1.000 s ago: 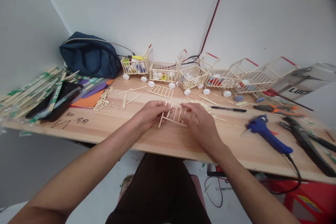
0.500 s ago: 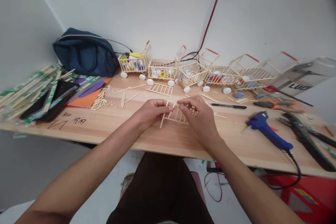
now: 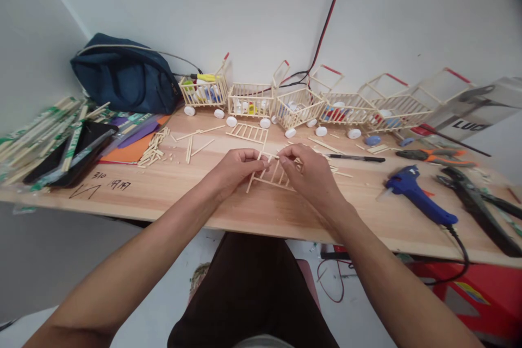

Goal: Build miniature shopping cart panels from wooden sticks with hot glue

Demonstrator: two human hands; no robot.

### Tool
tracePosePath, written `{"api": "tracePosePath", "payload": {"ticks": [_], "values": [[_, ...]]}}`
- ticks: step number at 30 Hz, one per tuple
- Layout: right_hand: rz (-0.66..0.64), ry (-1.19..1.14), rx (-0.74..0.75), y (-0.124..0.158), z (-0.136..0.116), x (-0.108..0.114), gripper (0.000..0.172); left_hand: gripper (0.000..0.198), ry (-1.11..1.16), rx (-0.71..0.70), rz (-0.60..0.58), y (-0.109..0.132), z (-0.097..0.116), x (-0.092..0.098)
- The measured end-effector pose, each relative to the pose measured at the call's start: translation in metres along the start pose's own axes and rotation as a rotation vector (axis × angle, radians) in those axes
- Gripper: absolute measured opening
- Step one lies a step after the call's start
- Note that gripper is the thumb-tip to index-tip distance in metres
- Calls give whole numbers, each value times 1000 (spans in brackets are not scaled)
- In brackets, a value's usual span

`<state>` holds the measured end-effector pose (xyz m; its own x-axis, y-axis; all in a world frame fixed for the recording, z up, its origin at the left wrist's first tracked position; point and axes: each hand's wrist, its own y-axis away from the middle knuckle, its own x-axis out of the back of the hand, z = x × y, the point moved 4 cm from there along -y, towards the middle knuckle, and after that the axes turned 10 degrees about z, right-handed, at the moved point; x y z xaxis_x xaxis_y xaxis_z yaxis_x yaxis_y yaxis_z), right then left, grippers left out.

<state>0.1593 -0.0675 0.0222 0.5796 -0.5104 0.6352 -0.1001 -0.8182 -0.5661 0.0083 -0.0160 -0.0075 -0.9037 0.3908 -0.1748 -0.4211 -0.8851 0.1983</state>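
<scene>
A small ladder-like frame of thin wooden sticks (image 3: 275, 180) lies low over the bench between my hands. My left hand (image 3: 240, 173) pinches its left end, where one stick crosses at an angle. My right hand (image 3: 312, 171) bends over the right part, thumb and index finger drawn together at the upper rail; the palm hides that end. Behind them lies a second slatted panel (image 3: 248, 133), flat on the wood. Loose cut sticks (image 3: 190, 149) are to its left.
Several miniature stick shopping carts (image 3: 250, 100) line the wall. At right are a blue glue gun (image 3: 420, 193), a pen (image 3: 356, 158), orange-handled pliers (image 3: 432, 156) and a black cutter (image 3: 477, 206). Packaged chopsticks (image 3: 53, 128) and a blue bag (image 3: 126, 76) occupy the left.
My right thumb and index finger have shifted slightly at the frame's upper rail. My left hand keeps its pinch. The camera view has tilted a little.
</scene>
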Motion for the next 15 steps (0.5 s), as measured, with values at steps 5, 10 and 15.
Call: {"api": "tracePosePath", "payload": {"ticks": [5,10,15], "values": [[-7,5,-4,-1,1,-1,11,21,-64,-4,35,0,1,-1],[-20,-1,10,-3,-2,2,11,15,-87,-77,94,2,6,-2],[-78,-61,71,-7,-3,1,15,19,-85,-100,100,3,8,-3]]}}
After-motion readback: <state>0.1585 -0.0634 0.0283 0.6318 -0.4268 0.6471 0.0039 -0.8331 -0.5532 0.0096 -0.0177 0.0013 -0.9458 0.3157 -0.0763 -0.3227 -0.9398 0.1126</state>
